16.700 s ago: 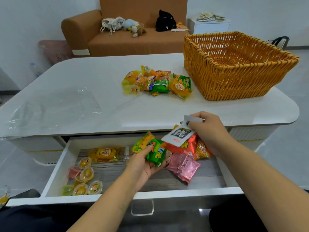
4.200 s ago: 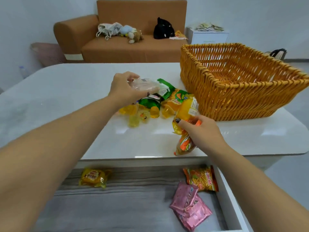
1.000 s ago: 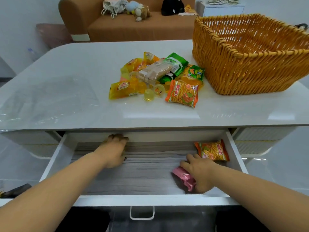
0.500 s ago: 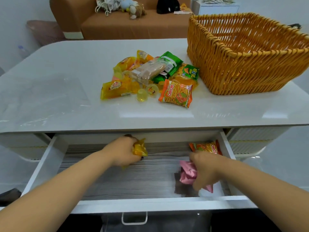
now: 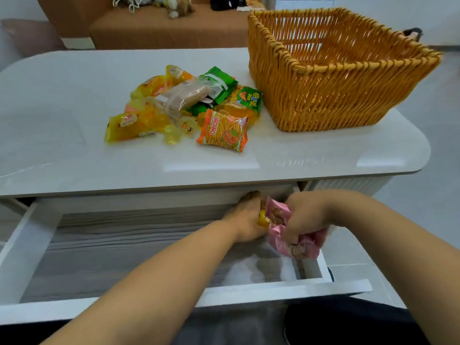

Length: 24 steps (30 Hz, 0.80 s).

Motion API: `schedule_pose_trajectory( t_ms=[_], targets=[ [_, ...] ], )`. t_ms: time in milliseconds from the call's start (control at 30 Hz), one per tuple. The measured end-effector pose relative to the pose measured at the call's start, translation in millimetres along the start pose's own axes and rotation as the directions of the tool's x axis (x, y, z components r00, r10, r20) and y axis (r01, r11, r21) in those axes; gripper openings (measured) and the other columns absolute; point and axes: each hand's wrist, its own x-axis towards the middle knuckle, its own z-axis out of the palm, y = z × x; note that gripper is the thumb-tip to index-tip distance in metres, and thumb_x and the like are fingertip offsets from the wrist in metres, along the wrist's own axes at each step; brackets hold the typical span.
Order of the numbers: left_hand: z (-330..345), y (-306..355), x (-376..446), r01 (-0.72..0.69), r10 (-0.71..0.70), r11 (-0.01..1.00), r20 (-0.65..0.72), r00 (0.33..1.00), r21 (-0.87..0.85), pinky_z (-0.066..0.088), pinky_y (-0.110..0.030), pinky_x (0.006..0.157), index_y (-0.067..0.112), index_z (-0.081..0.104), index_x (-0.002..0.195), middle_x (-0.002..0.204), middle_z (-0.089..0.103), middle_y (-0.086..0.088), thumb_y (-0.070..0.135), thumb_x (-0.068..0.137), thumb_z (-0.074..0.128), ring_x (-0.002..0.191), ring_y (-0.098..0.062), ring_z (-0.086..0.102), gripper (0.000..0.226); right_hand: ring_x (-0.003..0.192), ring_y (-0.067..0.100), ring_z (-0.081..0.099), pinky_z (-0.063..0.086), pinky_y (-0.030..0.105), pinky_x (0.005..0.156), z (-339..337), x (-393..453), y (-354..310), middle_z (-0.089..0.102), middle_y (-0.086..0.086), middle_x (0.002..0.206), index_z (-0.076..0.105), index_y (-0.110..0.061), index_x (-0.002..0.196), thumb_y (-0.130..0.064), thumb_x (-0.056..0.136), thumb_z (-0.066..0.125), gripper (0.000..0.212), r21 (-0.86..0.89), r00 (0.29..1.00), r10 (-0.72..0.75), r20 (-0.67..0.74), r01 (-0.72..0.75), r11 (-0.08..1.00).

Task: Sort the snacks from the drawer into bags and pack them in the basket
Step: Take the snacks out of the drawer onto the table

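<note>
Your right hand (image 5: 305, 219) clutches crinkled pink foil packets (image 5: 292, 241) to clear the open white drawer (image 5: 29, 242). Your left hand (image 5: 247, 219) grips a small yellow snack (image 5: 262, 219), bound for the pile at twelve o'clock.

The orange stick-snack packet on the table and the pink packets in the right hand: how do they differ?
The orange stick-snack packet lies flat and smooth on the white table, with nothing holding it; the pink packets are crumpled in the right hand over the open drawer. The first has orange print with stick pictures; the second are plain pink. Both are sealed snack wrappers.
</note>
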Motion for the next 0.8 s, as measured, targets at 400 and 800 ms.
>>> schedule_pose_trajectory(
  t_ms=[400, 800],
  targets=[
    [-4.7, -9.5, -19.5, 0.078, -0.076, 0.996, -0.062, 0.995, 0.036, 0.055, -0.036, 0.080, 0.024, 0.051, 0.116, 0.109, 0.067, -0.002, 0.037, 0.068, 0.075, 0.099, -0.024, 0.064, 0.056, 0.081, 0.032, 0.073, 0.061, 0.037, 0.068, -16.7, -2.1, 24.9, 0.069, 0.021, 0.096, 0.059, 0.004, 0.108, -0.004, 0.080, 0.065, 0.030, 0.064, 0.997, 0.059, 0.047, -0.062, 0.996],
    [-136.6, -16.8, -136.6, 0.022, -0.038, 0.998, -0.307, 0.951, -0.057, 0.053, -0.016, 0.067, 0.041, 0.054, 0.106, 0.094, 0.063, 0.017, 0.044, 0.067, 0.082, 0.080, 0.000, 0.063, 0.048, 0.073, 0.026, 0.070, 0.060, 0.032, 0.061, -61.0, -16.0, -28.7, 0.072, 0.020, 0.087, 0.061, 0.004, 0.101, 0.012, 0.084, 0.055, 0.019, 0.643, 0.925, -0.314, -0.215, 0.376, 0.667]
  ],
)
